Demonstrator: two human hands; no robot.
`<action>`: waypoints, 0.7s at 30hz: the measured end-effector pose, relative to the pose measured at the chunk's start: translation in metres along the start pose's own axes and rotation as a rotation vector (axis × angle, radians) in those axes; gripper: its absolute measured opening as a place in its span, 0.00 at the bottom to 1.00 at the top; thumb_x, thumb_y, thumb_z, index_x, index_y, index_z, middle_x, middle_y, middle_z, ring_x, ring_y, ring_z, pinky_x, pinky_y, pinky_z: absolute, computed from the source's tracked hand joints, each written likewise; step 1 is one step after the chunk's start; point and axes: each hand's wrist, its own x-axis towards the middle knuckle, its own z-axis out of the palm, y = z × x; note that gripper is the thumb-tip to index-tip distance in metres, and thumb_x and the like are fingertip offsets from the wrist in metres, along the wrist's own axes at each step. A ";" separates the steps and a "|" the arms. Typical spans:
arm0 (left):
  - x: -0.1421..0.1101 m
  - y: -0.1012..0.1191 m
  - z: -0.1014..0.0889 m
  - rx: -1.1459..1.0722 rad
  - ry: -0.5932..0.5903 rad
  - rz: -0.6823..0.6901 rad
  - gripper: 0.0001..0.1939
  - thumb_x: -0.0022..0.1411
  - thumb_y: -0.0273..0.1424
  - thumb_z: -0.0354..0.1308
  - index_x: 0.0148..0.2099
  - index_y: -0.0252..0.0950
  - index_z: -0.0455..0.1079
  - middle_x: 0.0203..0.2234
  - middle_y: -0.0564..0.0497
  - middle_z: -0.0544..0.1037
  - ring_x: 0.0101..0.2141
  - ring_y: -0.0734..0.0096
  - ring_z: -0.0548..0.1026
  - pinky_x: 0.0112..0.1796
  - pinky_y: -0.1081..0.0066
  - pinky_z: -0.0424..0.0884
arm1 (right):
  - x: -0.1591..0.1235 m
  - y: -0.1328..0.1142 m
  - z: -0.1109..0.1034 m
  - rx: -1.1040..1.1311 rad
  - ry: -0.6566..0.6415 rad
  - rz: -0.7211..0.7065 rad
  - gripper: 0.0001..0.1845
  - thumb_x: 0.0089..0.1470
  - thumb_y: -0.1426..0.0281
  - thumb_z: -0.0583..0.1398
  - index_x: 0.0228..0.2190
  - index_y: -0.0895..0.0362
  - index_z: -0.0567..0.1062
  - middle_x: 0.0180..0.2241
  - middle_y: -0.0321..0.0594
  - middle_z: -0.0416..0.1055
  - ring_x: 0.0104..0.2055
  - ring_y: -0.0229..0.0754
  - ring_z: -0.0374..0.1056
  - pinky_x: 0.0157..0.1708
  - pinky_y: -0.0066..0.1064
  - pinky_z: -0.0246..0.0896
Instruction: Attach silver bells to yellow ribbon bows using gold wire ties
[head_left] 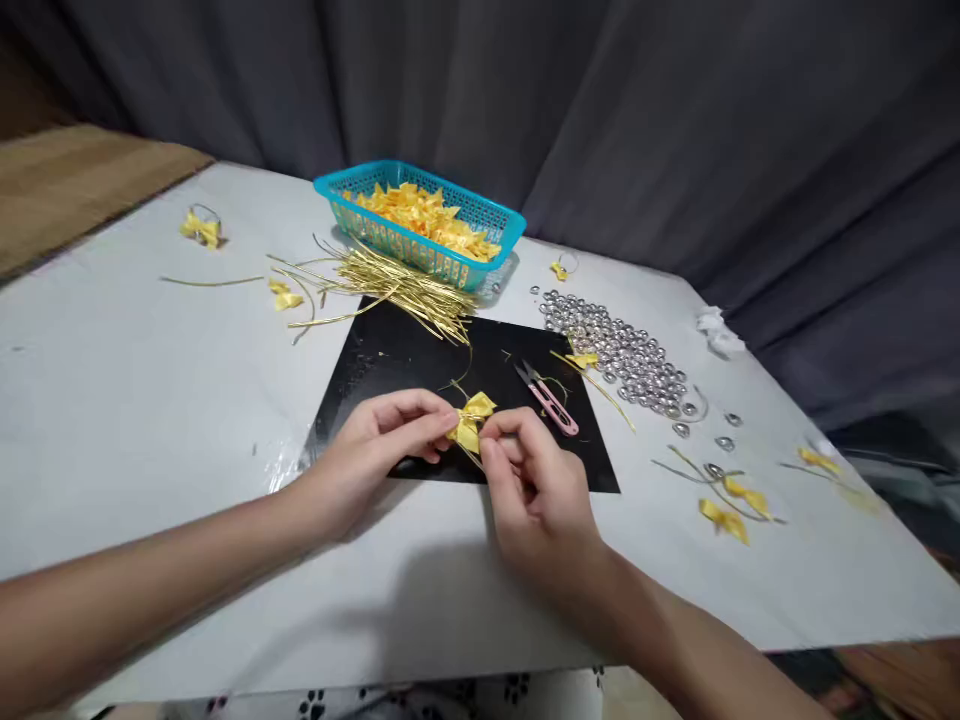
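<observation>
A yellow ribbon bow (471, 422) is held between my two hands, above the front part of a black mat (420, 375). My left hand (397, 430) pinches the bow's left side between thumb and fingers. At the bow's right edge, the fingers of my right hand (536, 470) are pinched together, and a thin gold cord (471, 457) runs by them below the bow. Whether the right fingers grip the cord or the ribbon is hard to see. Pink thread snips (551, 400) lie on the mat to the right of the bow.
Behind the mat stands a blue basket (510, 235) of yellow bows. A bundle of gold cords (405, 290) overlaps the mat's back edge. Silver heart-shaped pieces (615, 350) are heaped at right. Loose bows (724, 520) and cords lie around. A crumpled white tissue (720, 332) is at far right.
</observation>
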 end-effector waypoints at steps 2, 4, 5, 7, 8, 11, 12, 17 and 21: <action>-0.001 0.000 0.000 -0.002 -0.005 0.008 0.06 0.54 0.31 0.62 0.27 0.34 0.73 0.22 0.56 0.72 0.27 0.80 0.67 0.29 0.80 0.63 | 0.000 -0.001 -0.001 0.005 -0.008 0.000 0.06 0.58 0.77 0.50 0.30 0.56 0.60 0.16 0.24 0.48 0.16 0.27 0.45 0.17 0.20 0.40; -0.001 -0.001 -0.001 0.000 -0.006 0.014 0.06 0.54 0.31 0.62 0.27 0.34 0.73 0.22 0.56 0.72 0.27 0.80 0.67 0.29 0.80 0.63 | 0.000 -0.001 -0.002 0.015 -0.016 0.008 0.05 0.58 0.77 0.49 0.30 0.56 0.60 0.16 0.24 0.49 0.16 0.28 0.45 0.17 0.21 0.40; -0.001 -0.001 -0.001 0.003 -0.005 0.016 0.06 0.54 0.31 0.62 0.27 0.34 0.73 0.22 0.56 0.72 0.27 0.80 0.67 0.29 0.80 0.63 | 0.000 -0.001 -0.001 0.021 -0.020 0.015 0.05 0.58 0.77 0.49 0.30 0.56 0.60 0.16 0.24 0.49 0.16 0.28 0.45 0.17 0.21 0.40; -0.001 -0.001 -0.001 0.012 0.000 0.019 0.06 0.54 0.31 0.62 0.27 0.35 0.74 0.22 0.56 0.72 0.26 0.80 0.67 0.29 0.80 0.63 | 0.000 -0.001 -0.001 0.038 -0.029 0.035 0.05 0.58 0.76 0.49 0.31 0.56 0.60 0.16 0.24 0.49 0.16 0.28 0.45 0.17 0.22 0.40; -0.001 -0.001 -0.001 0.016 0.005 0.021 0.06 0.54 0.31 0.62 0.27 0.35 0.74 0.22 0.56 0.73 0.26 0.80 0.67 0.29 0.80 0.63 | 0.000 -0.001 -0.001 0.049 -0.037 0.046 0.05 0.58 0.76 0.49 0.31 0.56 0.60 0.16 0.25 0.49 0.16 0.28 0.45 0.17 0.22 0.40; -0.001 -0.001 -0.001 0.008 0.019 0.028 0.05 0.52 0.31 0.63 0.28 0.35 0.75 0.23 0.55 0.74 0.27 0.80 0.67 0.29 0.79 0.64 | 0.001 0.000 -0.001 0.090 -0.068 0.068 0.05 0.58 0.76 0.49 0.31 0.55 0.60 0.16 0.25 0.50 0.17 0.29 0.45 0.17 0.23 0.40; -0.001 -0.002 -0.002 -0.002 0.024 0.027 0.04 0.52 0.31 0.63 0.28 0.35 0.76 0.23 0.55 0.74 0.27 0.79 0.68 0.29 0.79 0.64 | 0.002 0.001 -0.002 0.104 -0.074 0.074 0.05 0.58 0.75 0.49 0.31 0.55 0.60 0.17 0.26 0.50 0.17 0.29 0.45 0.18 0.23 0.40; 0.000 -0.003 -0.002 -0.013 0.038 0.041 0.04 0.51 0.30 0.63 0.27 0.35 0.76 0.22 0.55 0.75 0.26 0.79 0.68 0.28 0.79 0.64 | 0.004 0.006 -0.002 0.205 -0.113 0.108 0.04 0.60 0.72 0.49 0.32 0.54 0.61 0.19 0.28 0.52 0.18 0.31 0.46 0.18 0.24 0.40; -0.001 -0.003 -0.003 0.017 0.054 0.074 0.04 0.52 0.30 0.63 0.26 0.35 0.76 0.19 0.56 0.73 0.24 0.80 0.66 0.27 0.80 0.63 | 0.005 0.012 0.002 0.379 -0.155 0.155 0.05 0.61 0.69 0.49 0.32 0.53 0.60 0.19 0.28 0.49 0.20 0.32 0.44 0.19 0.25 0.39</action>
